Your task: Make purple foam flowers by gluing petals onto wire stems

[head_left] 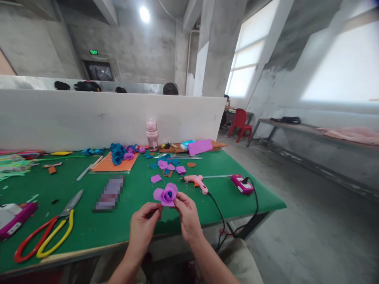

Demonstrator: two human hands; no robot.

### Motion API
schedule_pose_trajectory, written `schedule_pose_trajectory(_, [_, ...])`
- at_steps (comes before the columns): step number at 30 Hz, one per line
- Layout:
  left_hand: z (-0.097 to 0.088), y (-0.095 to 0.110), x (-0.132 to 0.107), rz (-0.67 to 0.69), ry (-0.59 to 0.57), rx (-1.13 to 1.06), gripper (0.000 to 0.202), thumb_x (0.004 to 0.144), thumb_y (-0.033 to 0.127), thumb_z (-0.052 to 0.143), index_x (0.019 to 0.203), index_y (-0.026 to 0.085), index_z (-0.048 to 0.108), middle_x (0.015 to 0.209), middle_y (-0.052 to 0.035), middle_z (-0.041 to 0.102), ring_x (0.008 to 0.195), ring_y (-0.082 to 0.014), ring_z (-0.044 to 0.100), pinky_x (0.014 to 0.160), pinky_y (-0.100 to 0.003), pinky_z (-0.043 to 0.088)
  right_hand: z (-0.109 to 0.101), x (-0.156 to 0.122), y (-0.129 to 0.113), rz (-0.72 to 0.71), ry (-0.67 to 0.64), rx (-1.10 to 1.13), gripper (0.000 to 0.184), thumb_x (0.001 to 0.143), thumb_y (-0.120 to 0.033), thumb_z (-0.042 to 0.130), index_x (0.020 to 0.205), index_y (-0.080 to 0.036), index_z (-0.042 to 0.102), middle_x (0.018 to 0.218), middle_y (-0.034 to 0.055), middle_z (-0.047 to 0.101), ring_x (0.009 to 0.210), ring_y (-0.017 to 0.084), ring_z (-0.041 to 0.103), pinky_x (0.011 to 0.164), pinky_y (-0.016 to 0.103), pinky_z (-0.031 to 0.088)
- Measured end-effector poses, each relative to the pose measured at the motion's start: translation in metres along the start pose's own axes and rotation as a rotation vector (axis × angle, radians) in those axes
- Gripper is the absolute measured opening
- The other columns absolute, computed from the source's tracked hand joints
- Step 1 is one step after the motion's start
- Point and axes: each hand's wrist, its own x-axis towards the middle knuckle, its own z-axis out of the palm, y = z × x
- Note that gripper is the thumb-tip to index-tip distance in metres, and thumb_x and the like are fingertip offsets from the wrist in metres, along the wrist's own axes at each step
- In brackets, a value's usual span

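Note:
A purple paper flower (pixel 168 194) with a dark blue centre is held between both hands above the table's front edge. My left hand (pixel 145 223) pinches its lower left side, thumb and fingers closed. On the flower's right, my right hand (pixel 187 213) grips a petal between thumb and fingers. Just beyond the flower lie loose purple petals (pixel 156 178) and blue pieces (pixel 153 166). A pink glue gun (pixel 196 182) rests to the right, its nozzle pointing left and a glue stick in its back.
Red-and-yellow-handled scissors (pixel 59 227) and a blurred phone (pixel 110 193) lie to the left on the green table (pixel 139 213). Finished blue flowers (pixel 117 153) sit on orange sheets. A magenta power strip (pixel 242 184) with a black cord is at the right; a pink bottle (pixel 152 136) stands behind.

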Motion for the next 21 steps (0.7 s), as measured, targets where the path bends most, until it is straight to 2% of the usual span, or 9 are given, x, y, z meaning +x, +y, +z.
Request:
schedule_pose_trajectory(6, [0.002,-0.0065,-0.0013,0.036,0.013,0.002,0.013,0.071,0.028,0.062,0.07,0.017,0.069,0.061,0.0002,0.06,0.055,-0.012,0.052,0.052,-0.021,0.041,-0.0018,-0.0002,0.0024,-0.002,0.031,-0.051,0.018,0.075,-0.032,0.064,0.083,-0.017,0.069,0.074,0.0015,0.064,0.068,0.012,0.05,0.064,0.023,0.04])
schedule_pose_trajectory(12, [0.0019,-0.0039,-0.0019,-0.006,0.023,-0.043,0.011,0.068,0.028,0.064,0.067,0.018,0.07,0.059,-0.0005,0.06,0.053,-0.0128,0.052,0.052,-0.021,0.041,0.0005,-0.0029,-0.0001,-0.02,0.02,-0.107,0.016,0.076,-0.03,0.062,0.084,-0.018,0.07,0.075,0.0021,0.065,0.069,0.014,0.053,0.065,0.024,0.042])
schedule_pose_trajectory(17, [0.0033,0.0002,-0.0035,-0.135,0.026,-0.097,0.014,0.064,0.031,0.069,0.068,0.017,0.071,0.055,-0.0006,0.061,0.051,-0.0131,0.052,0.051,-0.022,0.041,0.0009,-0.0034,0.0003,-0.012,0.003,-0.081,0.018,0.073,-0.019,0.058,0.088,-0.019,0.069,0.082,0.0026,0.067,0.073,0.015,0.057,0.068,0.025,0.043])
schedule_pose_trajectory(21, [0.0067,0.0022,-0.0043,-0.253,-0.022,-0.208,0.018,0.062,0.032,0.071,0.069,0.015,0.069,0.054,0.0003,0.06,0.048,-0.0114,0.051,0.049,-0.022,0.04,-0.0004,-0.0014,0.006,0.009,-0.053,-0.029,0.024,0.07,-0.013,0.057,0.091,-0.019,0.067,0.087,0.0024,0.068,0.083,0.016,0.06,0.081,0.027,0.043])
